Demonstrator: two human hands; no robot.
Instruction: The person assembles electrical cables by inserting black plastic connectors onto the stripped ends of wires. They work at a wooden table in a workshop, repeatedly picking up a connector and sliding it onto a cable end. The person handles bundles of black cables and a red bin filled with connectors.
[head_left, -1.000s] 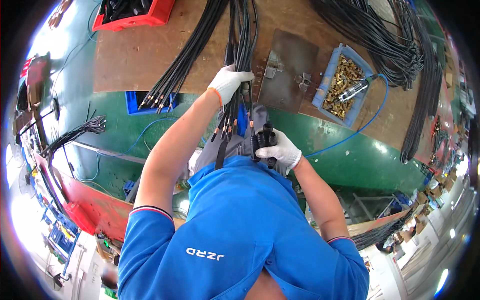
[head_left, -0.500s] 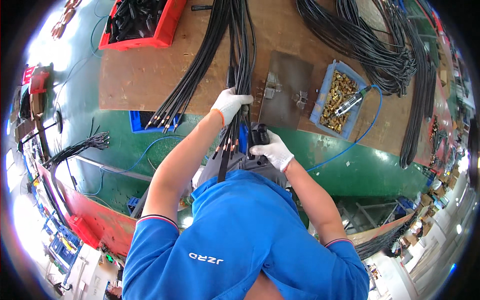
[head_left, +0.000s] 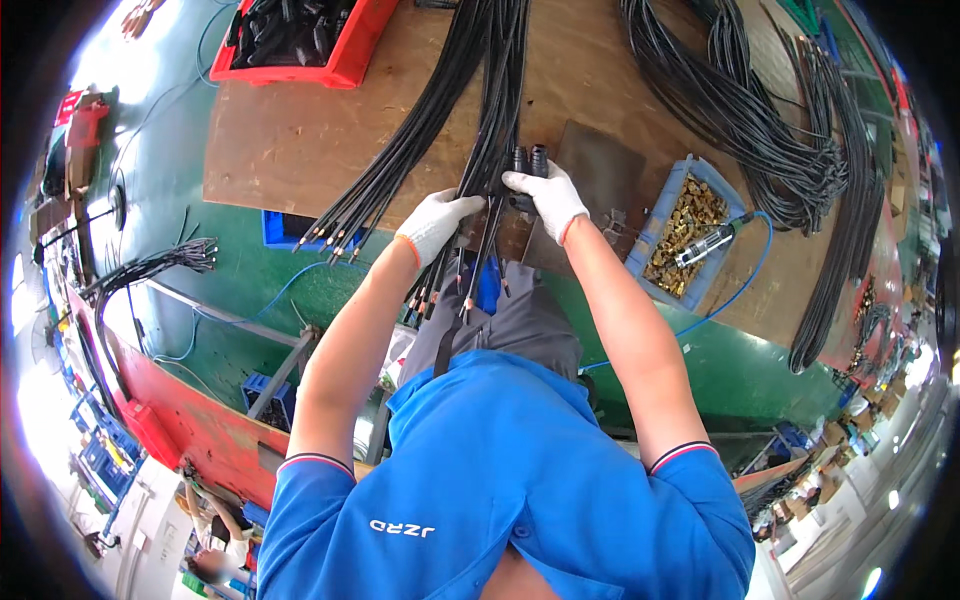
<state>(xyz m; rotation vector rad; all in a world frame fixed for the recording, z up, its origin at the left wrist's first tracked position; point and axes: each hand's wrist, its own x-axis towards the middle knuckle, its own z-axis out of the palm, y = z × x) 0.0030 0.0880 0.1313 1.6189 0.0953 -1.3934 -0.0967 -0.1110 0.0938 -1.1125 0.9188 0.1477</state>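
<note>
Right hand (head_left: pixel 548 200) lifted black tool (head_left: pixel 530 163) up to cables (head_left: pixel 490 120)

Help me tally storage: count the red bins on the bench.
1: a red bin of black parts at the bench's far left corner; others may be hidden beyond the frame.

No packages, labels, signs or screens visible
</note>
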